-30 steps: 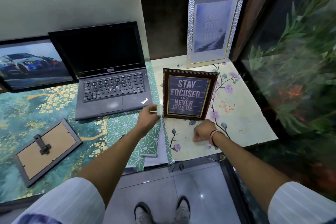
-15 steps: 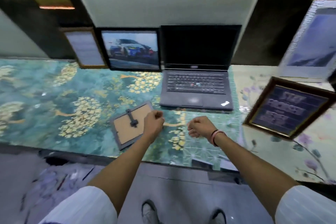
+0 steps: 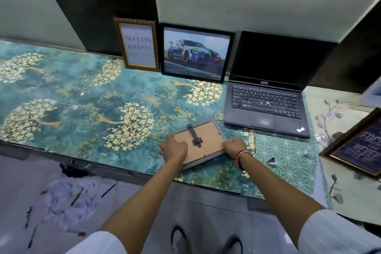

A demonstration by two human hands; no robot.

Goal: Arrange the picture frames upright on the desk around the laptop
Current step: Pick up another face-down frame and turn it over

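Note:
A small grey frame (image 3: pixel 206 138) lies face down near the desk's front edge, its cardboard back and folded stand showing. My left hand (image 3: pixel 174 149) grips its left side and my right hand (image 3: pixel 235 147) grips its right corner. The open black laptop (image 3: pixel 268 97) sits just behind and to the right. Upright against the wall stand a race-car picture (image 3: pixel 195 55) and a gold-framed "Success Journey" print (image 3: pixel 140 45). The dark "Stay Focused" frame (image 3: pixel 358 148) stands at the right edge, partly cut off.
The desk (image 3: pixel 72 99) has a teal covering with gold flower patterns, with a green patterned sheet and a cream floral sheet to the right. Papers and pens lie scattered on the floor at lower left. My shoes show below the desk edge.
My view swung left from the "Stay Focused" frame. Both hands left that frame, crossed the desk and now hold the face-down grey frame at its two sides.

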